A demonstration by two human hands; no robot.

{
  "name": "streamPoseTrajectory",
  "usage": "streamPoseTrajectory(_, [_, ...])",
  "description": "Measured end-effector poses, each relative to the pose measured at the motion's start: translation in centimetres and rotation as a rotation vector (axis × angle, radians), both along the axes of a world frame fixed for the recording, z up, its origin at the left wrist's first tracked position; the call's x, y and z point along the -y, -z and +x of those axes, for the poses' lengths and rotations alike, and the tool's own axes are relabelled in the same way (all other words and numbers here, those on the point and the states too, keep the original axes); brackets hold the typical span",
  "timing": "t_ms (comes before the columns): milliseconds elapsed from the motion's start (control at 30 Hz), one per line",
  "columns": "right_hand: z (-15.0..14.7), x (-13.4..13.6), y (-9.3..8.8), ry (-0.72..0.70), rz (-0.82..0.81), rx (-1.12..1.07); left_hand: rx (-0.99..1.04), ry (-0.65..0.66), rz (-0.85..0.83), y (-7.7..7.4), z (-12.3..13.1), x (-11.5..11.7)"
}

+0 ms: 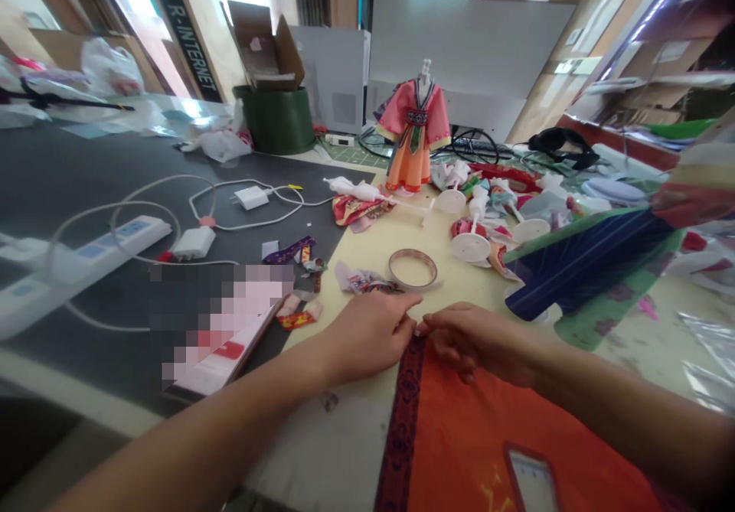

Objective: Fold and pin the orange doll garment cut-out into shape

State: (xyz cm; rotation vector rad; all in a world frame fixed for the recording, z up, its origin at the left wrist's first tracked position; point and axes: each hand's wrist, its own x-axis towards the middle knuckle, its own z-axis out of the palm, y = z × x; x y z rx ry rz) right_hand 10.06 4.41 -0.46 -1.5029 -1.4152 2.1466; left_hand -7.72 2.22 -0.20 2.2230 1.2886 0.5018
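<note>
An orange-red cloth (482, 420) with a dark purple patterned border (405, 435) spreads across the near table. At the top end of this border, my left hand (367, 332) is closed with its fingertips at the corner and its index finger stretched forward. My right hand (485, 340) pinches the same corner between thumb and index finger, other fingers curled loosely over the cloth. A tiny pale bit shows between the two hands; its kind is unclear. Just beyond them lies a roll of tape (413, 282). A red-framed device with a pale screen (533, 477) rests on the cloth.
A small dressed figure (417, 125) stands upright before the monitor (471, 45). White stands (471, 248) and fabric scraps crowd the right, near a blue and green cloth (591, 267). On the left are a power strip (86, 259), cables and a partly pixelated flat object (230, 344).
</note>
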Motion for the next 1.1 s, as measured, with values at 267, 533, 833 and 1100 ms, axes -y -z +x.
streamPoseTrajectory(267, [0.1,-0.2,-0.1,-0.013,-0.001,0.003,-0.066,0.012,0.063,0.1,0.2,0.3])
streamPoseTrajectory(533, [0.0,-0.2,-0.2,-0.012,-0.019,0.003,-0.147,0.044,0.093,0.0,0.4,0.7])
streamPoseTrajectory(833, [0.2,0.3,-1.1,0.001,-0.078,-0.051,-0.279,0.045,0.137,0.3,0.6,1.1])
streamPoseTrajectory(1100, [0.7,0.8,-1.2,0.042,-0.126,-0.137,-0.312,0.011,0.161,0.3,0.6,0.9])
